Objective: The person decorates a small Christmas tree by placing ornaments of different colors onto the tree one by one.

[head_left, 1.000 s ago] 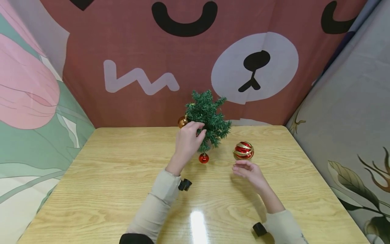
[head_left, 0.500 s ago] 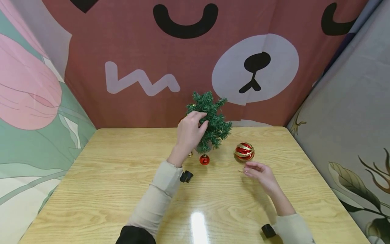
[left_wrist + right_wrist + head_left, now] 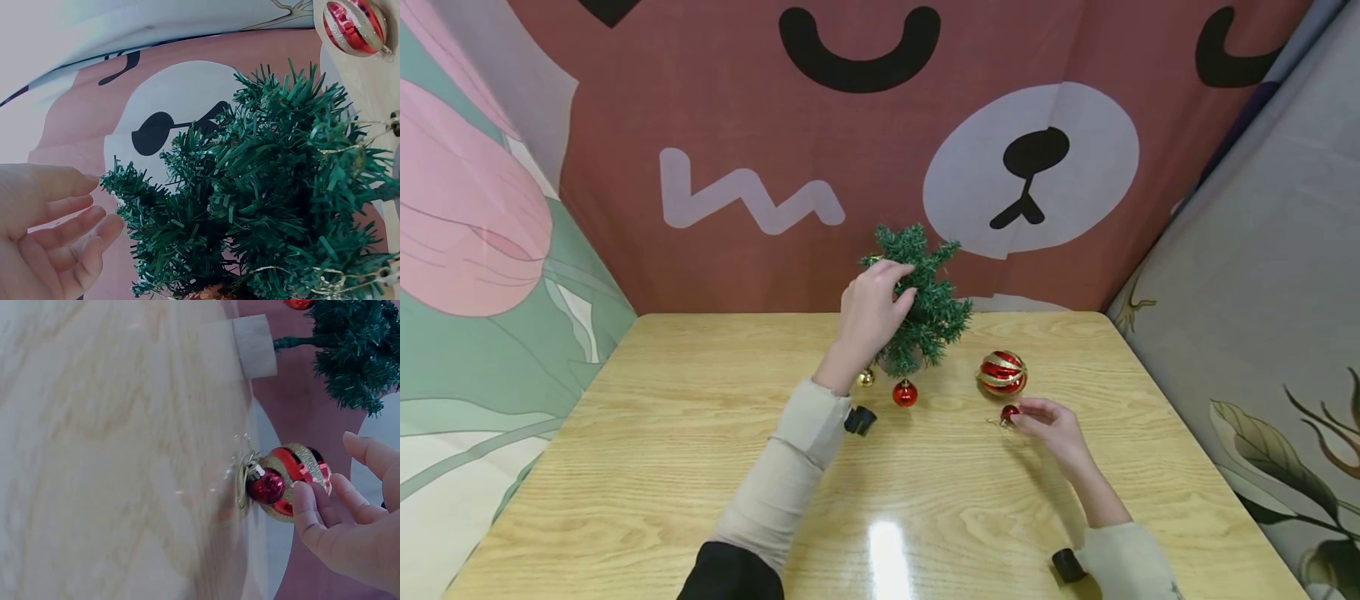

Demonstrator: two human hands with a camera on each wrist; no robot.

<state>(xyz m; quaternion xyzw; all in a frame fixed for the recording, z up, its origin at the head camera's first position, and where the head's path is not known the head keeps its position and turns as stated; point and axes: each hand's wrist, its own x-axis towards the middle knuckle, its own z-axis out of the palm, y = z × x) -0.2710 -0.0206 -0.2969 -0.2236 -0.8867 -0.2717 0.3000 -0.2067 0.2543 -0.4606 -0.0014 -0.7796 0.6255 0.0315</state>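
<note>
A small green Christmas tree [image 3: 936,308] stands at the back of the table. My left hand [image 3: 867,312] is at its upper left, fingers loosely bent and holding nothing; in the left wrist view the fingertips [image 3: 94,181] lie against or just beside a branch tip. Low on the tree hang a red bauble [image 3: 905,394] and a small gold bauble [image 3: 866,378]. A small dark red bauble [image 3: 266,487] with a gold cord lies on the table. Beside it my right hand [image 3: 1054,429] has its thumb apart from the fingers; whether they touch the bauble is hard to tell.
A large red-and-gold striped bauble [image 3: 1002,372] lies on the table right of the tree, behind the small red one. Printed cloths hang along the table's back edge [image 3: 760,314] and both sides. The tree's pale base [image 3: 255,347] shows in the right wrist view.
My left hand has risen along the tree, uncovering the gold bauble. The right hand has shifted right, and the small red bauble, formerly hidden behind its fingers, now shows on the table.
</note>
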